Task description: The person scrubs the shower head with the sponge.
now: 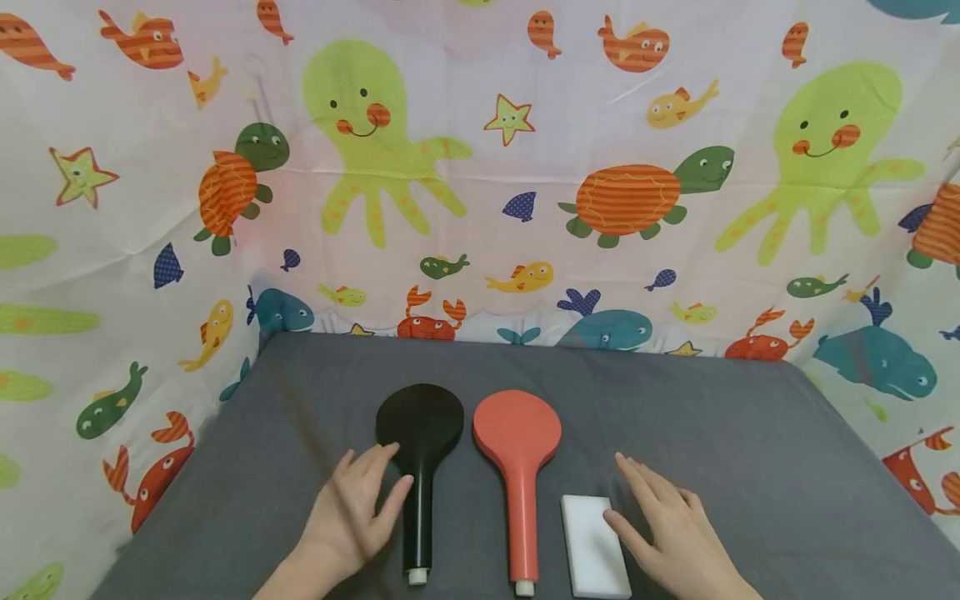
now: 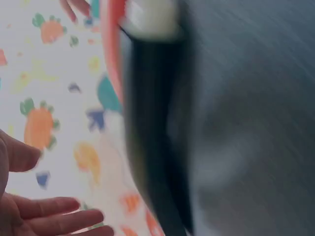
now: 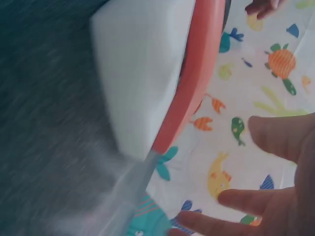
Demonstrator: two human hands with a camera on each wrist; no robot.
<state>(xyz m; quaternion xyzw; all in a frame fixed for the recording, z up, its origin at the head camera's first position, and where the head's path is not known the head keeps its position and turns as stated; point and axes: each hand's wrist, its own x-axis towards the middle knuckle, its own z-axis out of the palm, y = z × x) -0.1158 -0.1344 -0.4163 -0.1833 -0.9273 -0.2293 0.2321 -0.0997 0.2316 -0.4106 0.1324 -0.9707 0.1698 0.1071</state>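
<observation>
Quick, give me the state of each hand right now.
Left hand: open, fingers straight, at the black shower head, holding nothing.
Right hand: open, fingers spread beside the white sponge, holding nothing.

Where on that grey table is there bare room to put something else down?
Bare grey cloth lies right of the white block, left of the black shower head, and behind both heads up to the backdrop. It is crowded in front, where both hands flank the black and the coral shower head.

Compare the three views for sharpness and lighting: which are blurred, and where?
Head view: sharp, evenly lit, with only soft shadows beneath the black paddle-shaped shower head. Left wrist view: heavy motion smear along that black handle. Right wrist view: the white rectangular sponge block and grey cloth are streaked.
</observation>
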